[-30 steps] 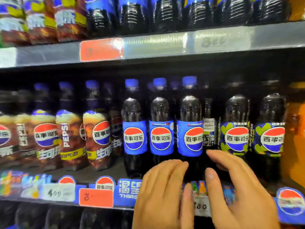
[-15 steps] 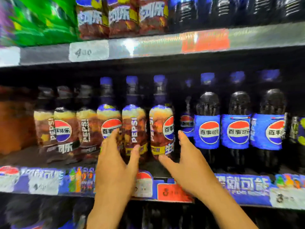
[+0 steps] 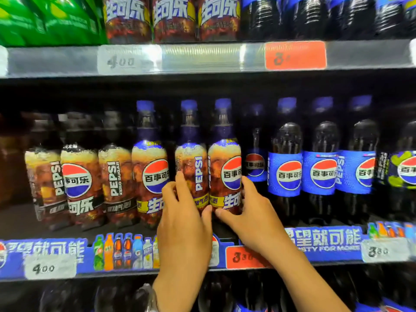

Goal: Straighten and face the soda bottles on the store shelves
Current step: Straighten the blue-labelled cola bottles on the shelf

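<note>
Two brown bottles on the middle shelf (image 3: 13, 224) are held: the left grip (image 3: 184, 221) clasps a sideways-turned bottle (image 3: 191, 163), the right grip (image 3: 254, 212) its faced neighbour (image 3: 225, 170). Others further left, I think, need turning.

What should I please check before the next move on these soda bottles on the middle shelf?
1. The left hand grips the brown-labelled, blue-capped plastic cola bottle: ok.
2. That bottle's round logo faces front: not ok; sideways PEPSI lettering shows.
3. The right hand grips the matching bottle beside it, logo nearly frontal: ok.
4. Both held bottles upright: ok.
5. The dark-capped brown-labelled bottles further left faced: not ok; two show sideways lettering.
6. Held bottles' bases set near the blue shelf strip: cannot tell; the hands hide them.
</note>
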`<state>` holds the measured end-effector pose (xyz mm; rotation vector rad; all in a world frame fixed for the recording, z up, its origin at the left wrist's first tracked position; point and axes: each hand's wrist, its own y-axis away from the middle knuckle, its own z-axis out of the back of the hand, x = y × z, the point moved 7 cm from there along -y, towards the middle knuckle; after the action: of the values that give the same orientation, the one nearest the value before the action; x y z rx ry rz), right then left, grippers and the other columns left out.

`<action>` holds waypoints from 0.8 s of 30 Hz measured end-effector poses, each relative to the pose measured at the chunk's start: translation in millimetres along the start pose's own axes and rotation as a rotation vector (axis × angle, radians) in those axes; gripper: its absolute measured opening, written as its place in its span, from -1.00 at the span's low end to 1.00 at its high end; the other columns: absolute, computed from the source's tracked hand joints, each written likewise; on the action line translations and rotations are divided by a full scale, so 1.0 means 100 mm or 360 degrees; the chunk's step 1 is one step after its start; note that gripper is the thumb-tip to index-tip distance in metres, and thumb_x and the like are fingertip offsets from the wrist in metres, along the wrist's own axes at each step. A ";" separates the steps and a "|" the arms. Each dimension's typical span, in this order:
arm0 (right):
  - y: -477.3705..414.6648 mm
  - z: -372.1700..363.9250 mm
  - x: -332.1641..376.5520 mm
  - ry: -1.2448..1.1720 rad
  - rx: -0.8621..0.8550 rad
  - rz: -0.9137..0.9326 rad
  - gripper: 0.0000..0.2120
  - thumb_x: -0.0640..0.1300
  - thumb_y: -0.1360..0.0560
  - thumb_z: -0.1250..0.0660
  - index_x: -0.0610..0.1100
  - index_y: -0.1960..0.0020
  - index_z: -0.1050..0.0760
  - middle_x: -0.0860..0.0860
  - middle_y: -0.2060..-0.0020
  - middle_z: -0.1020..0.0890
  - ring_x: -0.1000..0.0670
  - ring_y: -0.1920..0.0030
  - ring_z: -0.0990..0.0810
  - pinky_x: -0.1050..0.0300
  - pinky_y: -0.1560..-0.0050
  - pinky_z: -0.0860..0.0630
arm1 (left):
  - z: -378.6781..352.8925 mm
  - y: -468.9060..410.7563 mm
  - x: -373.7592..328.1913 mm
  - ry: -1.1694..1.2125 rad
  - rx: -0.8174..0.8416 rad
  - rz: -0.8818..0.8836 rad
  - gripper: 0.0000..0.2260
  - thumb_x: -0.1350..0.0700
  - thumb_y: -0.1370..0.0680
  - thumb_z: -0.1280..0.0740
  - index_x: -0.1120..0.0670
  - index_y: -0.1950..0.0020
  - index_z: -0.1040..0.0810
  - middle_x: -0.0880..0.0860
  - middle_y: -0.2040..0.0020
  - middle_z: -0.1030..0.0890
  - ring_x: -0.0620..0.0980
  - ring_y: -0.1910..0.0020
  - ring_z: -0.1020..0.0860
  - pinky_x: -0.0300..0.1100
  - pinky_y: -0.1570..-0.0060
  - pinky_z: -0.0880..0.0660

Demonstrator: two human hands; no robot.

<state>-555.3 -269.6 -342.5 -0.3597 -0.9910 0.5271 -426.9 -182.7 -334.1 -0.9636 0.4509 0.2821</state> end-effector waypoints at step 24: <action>0.21 0.57 0.56 0.0748 -0.0386 0.0462 -0.52 0.27 -0.43 -0.30 -0.02 -0.19 -0.37 0.05 0.05 -0.62 -0.07 0.06 -0.60 0.09 0.23 -0.42 | -0.02 -0.24 0.20 0.0496 0.0350 0.0003 -0.04 0.00 -0.33 -0.55 -0.16 -0.54 0.00 -0.19 -0.35 -0.45 -0.15 -0.28 -0.48 -0.03 -0.22 -0.49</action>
<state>-584.7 -217.5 -285.9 -0.8136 -0.5466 0.5506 -399.6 -196.8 -326.9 -0.7930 0.7521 0.0803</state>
